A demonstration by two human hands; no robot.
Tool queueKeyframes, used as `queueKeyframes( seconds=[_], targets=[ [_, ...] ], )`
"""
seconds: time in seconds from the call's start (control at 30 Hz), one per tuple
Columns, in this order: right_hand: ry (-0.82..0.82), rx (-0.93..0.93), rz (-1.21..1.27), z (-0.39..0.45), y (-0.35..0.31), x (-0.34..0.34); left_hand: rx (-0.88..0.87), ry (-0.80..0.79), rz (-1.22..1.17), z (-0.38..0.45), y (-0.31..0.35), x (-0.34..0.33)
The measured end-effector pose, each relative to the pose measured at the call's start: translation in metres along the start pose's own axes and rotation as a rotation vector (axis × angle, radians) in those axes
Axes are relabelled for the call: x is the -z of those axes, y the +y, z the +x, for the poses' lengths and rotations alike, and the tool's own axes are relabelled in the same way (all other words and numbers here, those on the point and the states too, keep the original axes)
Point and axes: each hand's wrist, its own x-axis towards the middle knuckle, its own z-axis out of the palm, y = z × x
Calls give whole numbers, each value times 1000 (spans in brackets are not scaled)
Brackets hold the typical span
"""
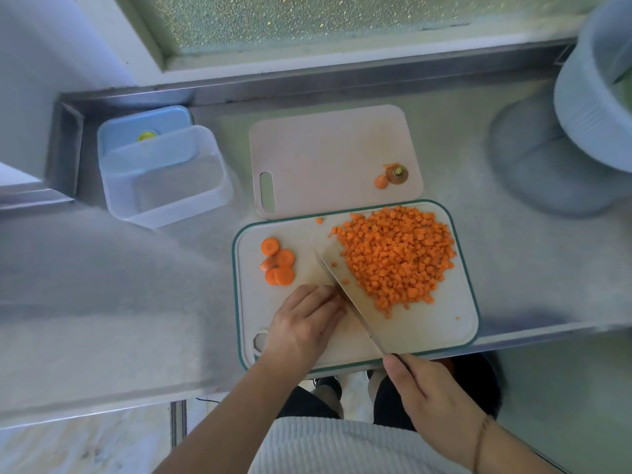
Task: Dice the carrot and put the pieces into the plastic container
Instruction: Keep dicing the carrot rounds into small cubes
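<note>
A large heap of diced carrot covers the right half of the green-rimmed cutting board. Several round carrot slices lie at the board's left. My left hand has its fingers curled down on the board against the knife blade; whatever carrot lies under them is hidden. My right hand grips the handle of the knife, whose blade slants across the board beside the left fingertips. The clear plastic container stands at the back left with nothing in it.
A second, pink cutting board lies behind the first, bearing the carrot top and a scrap. A blue lid leans behind the container. A pale bowl sits at the far right. The steel counter's edge runs under my wrists.
</note>
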Motion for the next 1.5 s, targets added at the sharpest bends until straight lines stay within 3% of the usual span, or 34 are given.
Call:
queueKeyframes(
  seconds=[0.53, 0.87, 1.17, 1.4, 1.5],
  targets=[
    [-81, -140, -310, -22, -11, 12, -69, -59, -61, -4, -5, 2],
    [55, -3, -152, 11, -10, -7, -31, -43, -80, -1, -5, 3],
    [-36, -156, -254, -14, -7, -3, -16, -48, -92, -2, -4, 3],
    [60, -29, -143, 1, -11, -14, -26, -47, -86, -1, -5, 5],
    [41, -64, -118, -17, -7, -9, -6, -43, -95, -1, -5, 3]
  ],
)
